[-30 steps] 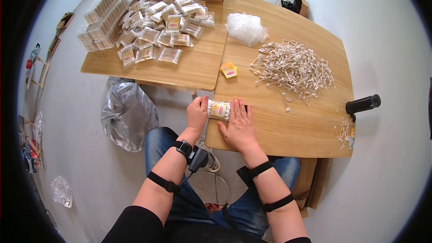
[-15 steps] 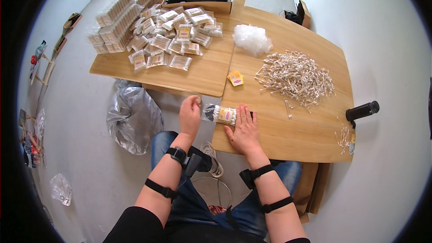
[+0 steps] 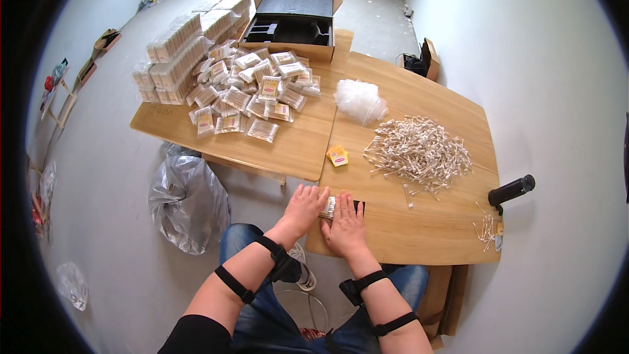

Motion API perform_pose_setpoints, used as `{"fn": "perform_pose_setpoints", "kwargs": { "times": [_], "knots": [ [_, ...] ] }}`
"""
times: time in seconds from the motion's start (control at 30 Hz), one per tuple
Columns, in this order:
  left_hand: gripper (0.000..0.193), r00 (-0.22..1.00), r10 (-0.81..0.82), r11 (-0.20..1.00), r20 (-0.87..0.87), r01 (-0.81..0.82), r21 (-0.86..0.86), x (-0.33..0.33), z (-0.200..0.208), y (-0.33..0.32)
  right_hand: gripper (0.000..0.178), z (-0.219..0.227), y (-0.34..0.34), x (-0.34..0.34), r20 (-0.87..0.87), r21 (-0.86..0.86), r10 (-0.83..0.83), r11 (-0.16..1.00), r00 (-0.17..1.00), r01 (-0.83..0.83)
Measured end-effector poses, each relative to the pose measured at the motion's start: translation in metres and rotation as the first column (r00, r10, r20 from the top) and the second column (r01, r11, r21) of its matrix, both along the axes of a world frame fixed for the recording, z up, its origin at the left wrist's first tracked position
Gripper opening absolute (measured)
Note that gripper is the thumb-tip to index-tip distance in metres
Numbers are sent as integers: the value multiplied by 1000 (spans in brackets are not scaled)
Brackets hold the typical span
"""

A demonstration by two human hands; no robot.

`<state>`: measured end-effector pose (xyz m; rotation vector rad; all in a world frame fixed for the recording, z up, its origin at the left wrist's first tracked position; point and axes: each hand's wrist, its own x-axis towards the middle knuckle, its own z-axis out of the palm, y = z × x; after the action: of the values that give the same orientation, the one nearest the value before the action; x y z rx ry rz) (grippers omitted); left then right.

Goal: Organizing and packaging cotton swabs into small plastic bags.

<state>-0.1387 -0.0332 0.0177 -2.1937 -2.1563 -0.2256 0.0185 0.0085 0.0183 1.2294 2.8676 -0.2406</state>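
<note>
I have both hands flat over 1 small clear packet of cotton swabs (image 3: 329, 207) at the near edge of the wooden table (image 3: 419, 236): the left hand (image 3: 305, 206) lies on its left end with fingers spread, the right hand (image 3: 344, 226) presses down on its near side, palm down. Neither hand is curled around it; they pin it to the wood. The packet's long axis seems to run left to right, though my hands hide most of it, so I cannot tell which end is which.

A small yellow card with a red mark (image 3: 337, 155) lies beyond my hands, near the seam between the 2 tabletops. Further right sits a loose heap of pale swabs (image 3: 419, 151), thin sticks lying every way, and behind it a crumpled pile of clear plastic bags (image 3: 359, 100). On the second table (image 3: 288, 151) to the left, filled packets (image 3: 252, 95) lie scattered, flat and glossy, with yellow labels, and stacked rows of them (image 3: 171, 59) stand along the far left edge. An open cardboard box (image 3: 295, 16) with a black insert stands at the back. A black cylinder (image 3: 511, 190) rests at the right edge.
</note>
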Motion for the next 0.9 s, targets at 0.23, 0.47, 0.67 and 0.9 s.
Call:
{"fn": "perform_pose_setpoints", "kwargs": {
  "times": [0.23,0.47,0.67,0.9],
  "knots": [
    [49,998,-57,996,13,56,71,-13,-3,-4,82,2,-9,-30,-28,-31,9,999,1000,-10],
    [40,996,69,989,61,-76,124,-44,1,-37,75,12,-34,-69,-187,-27,122,991,975,-130],
    [33,972,158,965,176,-190,179,-40,29,-88,67,40,-75,-66,-347,-1,228,970,910,-244],
    [30,872,153,973,465,-216,85,46,37,-121,59,60,-108,18,-371,-68,153,979,916,-190]
  ]
}}
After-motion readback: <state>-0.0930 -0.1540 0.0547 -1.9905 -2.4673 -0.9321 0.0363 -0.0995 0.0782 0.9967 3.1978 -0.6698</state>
